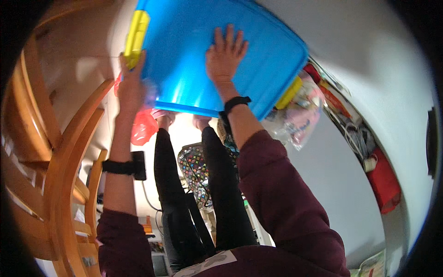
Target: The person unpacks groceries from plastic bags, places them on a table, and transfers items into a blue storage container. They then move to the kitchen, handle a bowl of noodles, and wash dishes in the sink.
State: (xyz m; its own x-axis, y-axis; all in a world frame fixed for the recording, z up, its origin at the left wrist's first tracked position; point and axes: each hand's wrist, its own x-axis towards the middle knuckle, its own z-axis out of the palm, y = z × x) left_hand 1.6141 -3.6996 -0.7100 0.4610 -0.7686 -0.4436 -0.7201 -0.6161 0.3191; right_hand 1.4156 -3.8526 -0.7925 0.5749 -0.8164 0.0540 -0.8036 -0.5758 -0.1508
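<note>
A large blue plastic lid (187,52) of a storage box spreads out before me. On top of it lies my right hand (226,55), palm down with the fingers apart. My left hand (131,81) is at the lid's left side, thumb and fingers around the lower end of a yellow latch (136,38). A second yellow latch (290,92) shows at the right edge. Below the lid, left of my feet, hangs or lies a red plastic bag (143,128); which of the two I cannot tell. The box under the lid is mostly hidden.
Wooden chairs (69,155) stand close on the left. At the right edge of the lid is a clear bag with pink contents (301,110). A patterned bag (195,166) and a cable (148,197) are around my legs. Cluttered items and a red bag (382,183) line the wall.
</note>
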